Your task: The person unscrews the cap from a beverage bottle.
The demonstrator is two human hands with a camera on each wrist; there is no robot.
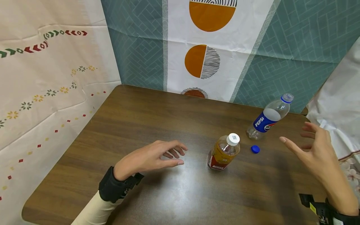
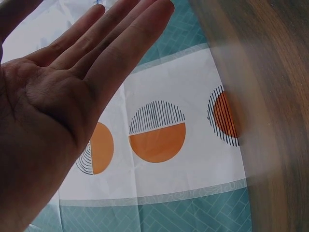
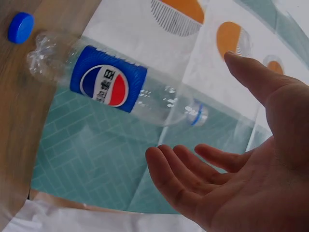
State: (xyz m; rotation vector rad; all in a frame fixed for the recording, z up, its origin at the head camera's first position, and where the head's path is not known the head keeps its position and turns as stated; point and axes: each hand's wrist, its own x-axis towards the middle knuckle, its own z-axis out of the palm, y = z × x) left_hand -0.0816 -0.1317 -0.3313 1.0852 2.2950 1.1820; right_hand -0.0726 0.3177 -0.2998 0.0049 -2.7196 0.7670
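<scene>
My left hand hovers over the table left of a capped drink bottle, its fingers loosely extended and nothing in them. That bottle stands upright, with a white cap, a yellow and red label and amber contents. On the right, my right hand is held in the air with thumb and fingers spread apart, empty. Nearest to it stands a clear Pepsi bottle with a blue label and an uncapped mouth. A blue bottle cap lies on the table in front of the Pepsi bottle; the right wrist view shows the cap beside the bottle's base.
The brown wooden table has a rounded far left corner. Behind it hangs a teal and white cloth with orange half circles. Pale patterned fabric hangs along the left side, and white fabric along the right.
</scene>
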